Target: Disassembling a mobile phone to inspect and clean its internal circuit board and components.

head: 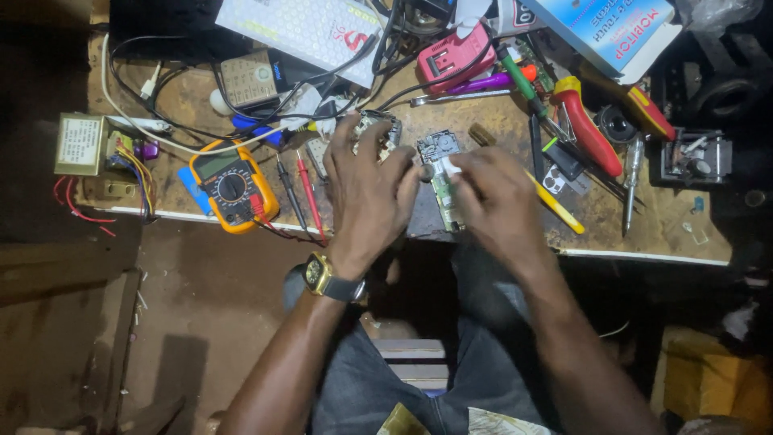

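Observation:
My left hand [366,189] lies over a small dismantled device with a grey frame [378,129] at the front of the workbench, fingers spread on it. A gold watch sits on that wrist. My right hand [495,197] is blurred; its fingers pinch a small white piece [445,168] against a green circuit board [441,161] that lies between both hands. Whether the white piece is lifted or only pressed down is unclear.
An orange multimeter [232,187] with red and black probes [304,189] lies left. A transformer [88,145] stands far left. Red-handled pliers [588,129], screwdrivers [632,181] and a yellow tool [555,208] lie right. Cables, a pink block [451,56] and boxes crowd the back.

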